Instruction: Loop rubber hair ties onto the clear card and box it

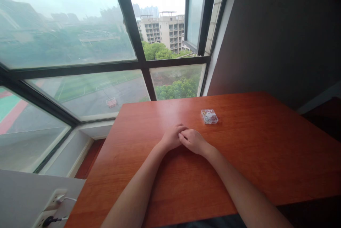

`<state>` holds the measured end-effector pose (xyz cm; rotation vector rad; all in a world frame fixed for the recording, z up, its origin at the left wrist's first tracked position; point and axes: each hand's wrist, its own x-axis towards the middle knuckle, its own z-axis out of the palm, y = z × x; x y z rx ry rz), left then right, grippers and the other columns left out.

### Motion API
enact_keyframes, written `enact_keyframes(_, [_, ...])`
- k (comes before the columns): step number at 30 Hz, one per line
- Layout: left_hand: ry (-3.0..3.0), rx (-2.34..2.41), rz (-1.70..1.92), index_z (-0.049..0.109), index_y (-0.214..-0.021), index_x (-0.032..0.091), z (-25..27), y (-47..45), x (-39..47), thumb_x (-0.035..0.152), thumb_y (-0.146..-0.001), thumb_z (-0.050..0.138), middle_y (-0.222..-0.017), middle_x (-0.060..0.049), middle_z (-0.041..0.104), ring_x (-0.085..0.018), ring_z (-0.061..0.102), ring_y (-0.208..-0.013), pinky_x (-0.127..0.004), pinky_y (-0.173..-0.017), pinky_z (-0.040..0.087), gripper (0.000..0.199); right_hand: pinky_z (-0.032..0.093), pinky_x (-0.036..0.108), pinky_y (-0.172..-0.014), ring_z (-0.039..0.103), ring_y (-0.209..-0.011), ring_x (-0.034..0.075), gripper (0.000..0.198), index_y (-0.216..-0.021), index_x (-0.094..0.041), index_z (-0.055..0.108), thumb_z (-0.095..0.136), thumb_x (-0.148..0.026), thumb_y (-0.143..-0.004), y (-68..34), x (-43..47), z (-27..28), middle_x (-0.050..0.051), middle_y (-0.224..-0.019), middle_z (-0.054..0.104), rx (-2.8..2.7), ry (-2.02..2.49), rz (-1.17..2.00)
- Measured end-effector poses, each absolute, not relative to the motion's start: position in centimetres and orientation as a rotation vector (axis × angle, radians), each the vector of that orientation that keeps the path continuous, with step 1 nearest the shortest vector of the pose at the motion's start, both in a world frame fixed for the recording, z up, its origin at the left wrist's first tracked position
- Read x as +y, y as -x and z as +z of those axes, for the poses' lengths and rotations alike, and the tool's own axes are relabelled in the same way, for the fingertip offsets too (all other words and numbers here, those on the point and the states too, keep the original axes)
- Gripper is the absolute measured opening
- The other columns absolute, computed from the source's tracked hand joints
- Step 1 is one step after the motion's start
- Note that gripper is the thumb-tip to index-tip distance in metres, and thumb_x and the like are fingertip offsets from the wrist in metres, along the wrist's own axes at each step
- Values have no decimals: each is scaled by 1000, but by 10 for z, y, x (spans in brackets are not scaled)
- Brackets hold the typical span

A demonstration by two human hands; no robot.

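Observation:
My left hand [172, 138] and my right hand [194, 140] rest together on the tabletop, clasped with their fingers folded over one another. Both are closed, and no object shows in either; the palms are hidden. Just beyond my right hand, slightly to its right and apart from it, lies a small clear plastic box [209, 116]. Inside are small white and yellowish pieces, too small to name.
The reddish-brown wooden table [253, 142] reaches a dark grey wall [269, 36] on the right. Large framed windows [80, 68] run along the left and back, with one pane [194, 21] swung outward. Plugs sit in wall sockets [54, 199] at lower left.

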<state>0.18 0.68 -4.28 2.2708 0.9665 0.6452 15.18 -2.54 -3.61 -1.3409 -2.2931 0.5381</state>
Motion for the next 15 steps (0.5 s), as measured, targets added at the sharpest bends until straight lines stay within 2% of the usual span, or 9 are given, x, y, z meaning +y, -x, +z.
enact_keyframes(15, [-2285,973,647,69,-100,16,-45,-2,7,14,-67,54,-95,-6,64,-17,61,-81,-26,-73,47,35,28,26,-57,53,-61,13,35,-69,-17,62,41,-30,-94,-152,-25,-35,4,-70,66,-2298,1348,535])
